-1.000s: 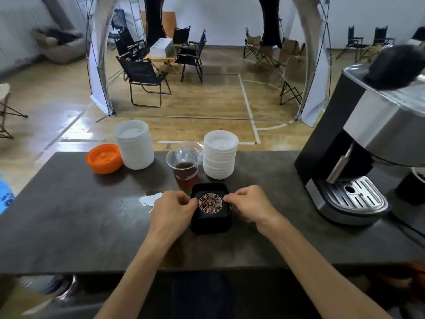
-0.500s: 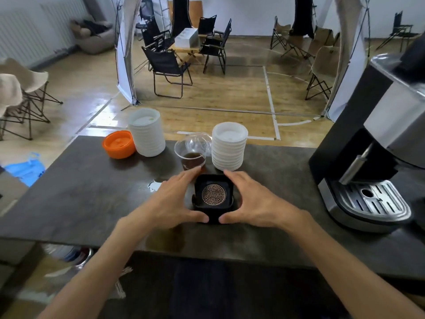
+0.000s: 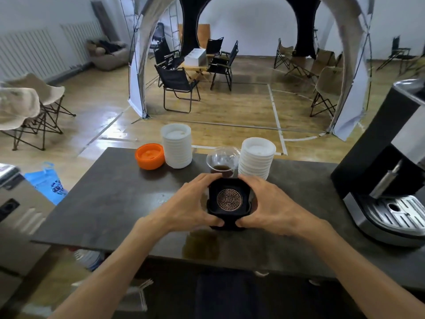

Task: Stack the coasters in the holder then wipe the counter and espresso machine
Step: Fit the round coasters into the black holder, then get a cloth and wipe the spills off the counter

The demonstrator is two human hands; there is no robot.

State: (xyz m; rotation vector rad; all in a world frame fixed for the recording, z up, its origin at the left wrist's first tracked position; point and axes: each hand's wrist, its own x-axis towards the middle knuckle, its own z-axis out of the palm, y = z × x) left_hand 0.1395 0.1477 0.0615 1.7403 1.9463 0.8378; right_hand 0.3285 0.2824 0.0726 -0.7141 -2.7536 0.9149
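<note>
The dark counter (image 3: pixel 110 203) runs wide in front of me, with the espresso machine (image 3: pixel 388 180) standing at its right end, well apart from where I am working. Along the far edge sit two stacks of white lids (image 3: pixel 176 146), an orange lid (image 3: pixel 149 156) just beside the left stack, and a clear cup (image 3: pixel 222 162) with dark liquid in it, right behind the holder. A brown puddle (image 3: pixel 201 244) lies on the counter near its front edge, just ahead of my hands, so wiping is plainly not yet done. The black holder (image 3: pixel 230 201) stands on the counter at the middle, and the patterned top coaster (image 3: pixel 229 199) lies flat inside it. My left hand (image 3: pixel 188 208) cups the holder's left side and my right hand (image 3: pixel 273 208) the right side, fingers and thumbs curled round its walls. I judge the stacking is about finished and I am settling or shifting the holder. To do it well I should keep both grips even and the holder level, so the coasters do not tip, move it away from the puddle, and mind the cup close behind my fingertips, which a nudge could spill.
</note>
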